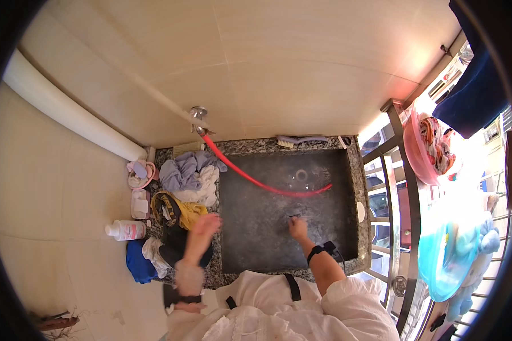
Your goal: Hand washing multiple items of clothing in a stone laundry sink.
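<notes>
My left hand (208, 224), blurred, hangs over the left rim of a dark stone sink (256, 238), near a yellow garment (192, 214). Nothing shows in that hand. Low in the sink is my right hand (298, 229), its fingers bent down beside a small dark bluish thing (293, 212); whether they grip it is unclear. From a wall tap (199, 117) a red hose (256, 184) curves across the sink, its end above the bottom near the round drain (301, 174). Wetness shines on the sink floor.
Grey-blue cloth (183, 170), white cloth (202, 187) and black cloth (177, 251) lie on the left counter. A white bottle (128, 230) stands beyond them. A scrub brush (303, 140) rests on the back rim. Metal railing (392, 187) and a blue basin (439, 264) are right.
</notes>
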Motion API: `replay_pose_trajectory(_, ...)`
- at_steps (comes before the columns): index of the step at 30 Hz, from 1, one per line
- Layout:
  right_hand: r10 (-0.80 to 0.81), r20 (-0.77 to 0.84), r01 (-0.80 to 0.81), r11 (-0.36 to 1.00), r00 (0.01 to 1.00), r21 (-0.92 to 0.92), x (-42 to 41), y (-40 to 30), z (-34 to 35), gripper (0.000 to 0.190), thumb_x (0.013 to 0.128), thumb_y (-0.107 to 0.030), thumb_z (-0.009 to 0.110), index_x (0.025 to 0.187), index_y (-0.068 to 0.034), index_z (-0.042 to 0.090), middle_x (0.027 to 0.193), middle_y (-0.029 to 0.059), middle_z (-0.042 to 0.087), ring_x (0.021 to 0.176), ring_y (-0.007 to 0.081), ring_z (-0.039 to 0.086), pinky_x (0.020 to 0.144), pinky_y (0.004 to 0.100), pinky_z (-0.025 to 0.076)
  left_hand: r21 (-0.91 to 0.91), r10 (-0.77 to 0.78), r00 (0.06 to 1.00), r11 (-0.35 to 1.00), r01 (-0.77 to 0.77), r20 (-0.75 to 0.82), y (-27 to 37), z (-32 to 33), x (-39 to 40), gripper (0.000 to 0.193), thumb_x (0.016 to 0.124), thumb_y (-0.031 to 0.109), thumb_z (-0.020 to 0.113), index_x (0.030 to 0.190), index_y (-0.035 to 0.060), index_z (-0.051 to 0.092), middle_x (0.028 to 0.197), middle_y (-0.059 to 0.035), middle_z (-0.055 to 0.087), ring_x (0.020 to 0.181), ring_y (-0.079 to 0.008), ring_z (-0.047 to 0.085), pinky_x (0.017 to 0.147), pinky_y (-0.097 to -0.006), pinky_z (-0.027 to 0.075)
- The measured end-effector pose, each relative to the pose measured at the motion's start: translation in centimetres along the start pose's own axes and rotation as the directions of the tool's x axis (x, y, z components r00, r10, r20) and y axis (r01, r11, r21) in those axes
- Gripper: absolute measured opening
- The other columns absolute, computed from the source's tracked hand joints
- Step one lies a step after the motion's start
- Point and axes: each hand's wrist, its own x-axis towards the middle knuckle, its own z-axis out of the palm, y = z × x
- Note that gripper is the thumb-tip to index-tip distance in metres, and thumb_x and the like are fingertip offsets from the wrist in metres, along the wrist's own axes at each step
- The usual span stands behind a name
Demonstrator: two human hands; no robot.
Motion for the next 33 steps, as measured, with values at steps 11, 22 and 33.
replay_pose_trajectory(11,0.295,0.282,-0.344,0.928,0.913,0.146,1.0,-2.6,-5.4,0.038,0.084,-0.038,0.059,0.103,-0.006,0.065,0.097,0.0201,0.066,0.093,0.0421,0.062,0.082,0.0488,0.048,0.217,-0.423,0.906,0.882,0.418,-0.023,-25.0,12.2,8.4,0.066,0.085,0.035,0.063,0.141,0.0156,0.033,0.147,-0.0183,0.027,0.129,-0.0354,0.037,0.097,-0.0563,0.037)
replay_pose_trajectory(22,-0.138,0.169,0.037,0.868,0.976,0.495,-4.4,-17.5,-3.2,0.036,0.088,-0.033,0.059,0.104,-0.001,0.06,0.084,0.0247,0.064,0.083,0.0445,0.061,0.071,0.0481,0.049,-0.552,-0.718,0.676,0.499,0.668,0.169,-24.4,11.3,6.9,0.059,0.09,0.049,0.053,0.133,0.0104,0.042,0.133,-0.0114,0.048,0.123,-0.0332,0.042,0.096,-0.0524,0.04)
replay_pose_trajectory(33,0.149,-0.028,-0.145,0.981,0.988,0.128,0.6,-7.7,-1.1,0.048,0.09,-0.038,0.054,0.122,-0.005,0.038,0.118,0.0312,0.046,0.091,0.0479,0.058,0.075,0.0506,0.049,-0.402,-0.778,0.599,0.618,0.676,-0.19,-18.6,14.9,7.1,0.039,0.086,0.036,0.064,0.117,0.0152,0.054,0.114,-0.0098,0.059,0.103,-0.026,0.057,0.087,-0.0465,0.048)
